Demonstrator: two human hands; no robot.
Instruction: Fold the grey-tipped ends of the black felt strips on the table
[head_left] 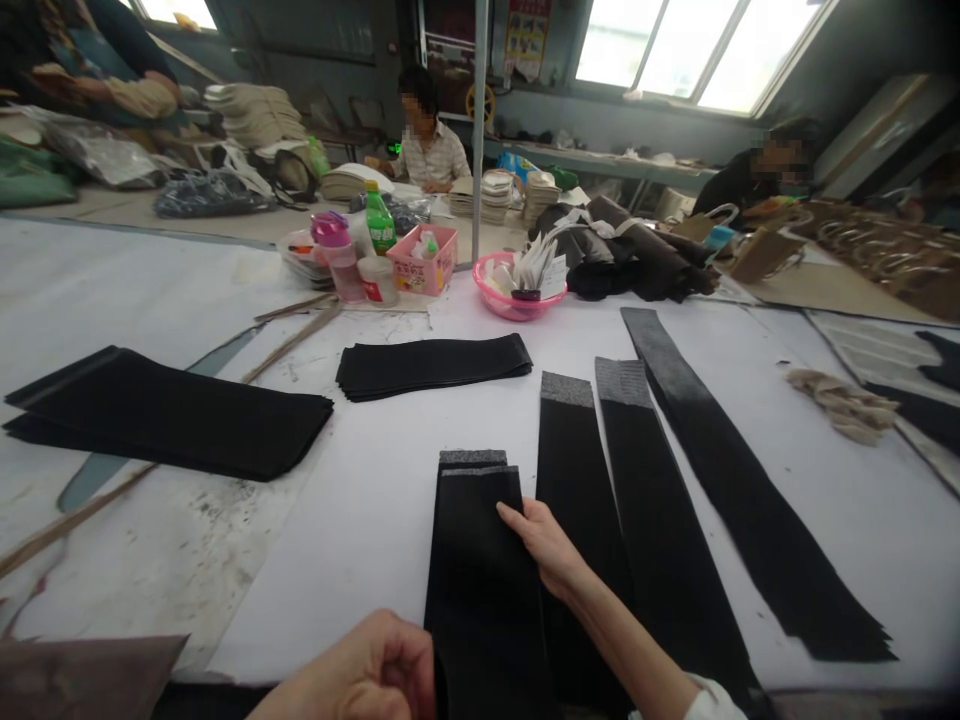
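A long black fabric strip [487, 590] with a grey end band lies over another strip in front of me. My right hand [544, 545] grips its right edge near the far end, thumb on top. Lower down, my left hand [375, 670] is closed on the near left edge, its fingertips partly hidden. Right of the held strip are two similar black strips with grey bands, one strip [577, 480] close beside my right hand and another strip [660, 500] just past it. Further right stretches a longer stack of strips [750, 490], fanned at its near end.
Black fabric stacks lie left [165, 410] and centre [435, 365]. Behind them stand a pink basket [424, 262], a green bottle [379, 220] and a pink bowl [517, 300] of paper tags. A pole [478, 130] rises there. A crumpled cloth [844, 405] lies right. Several people work beyond.
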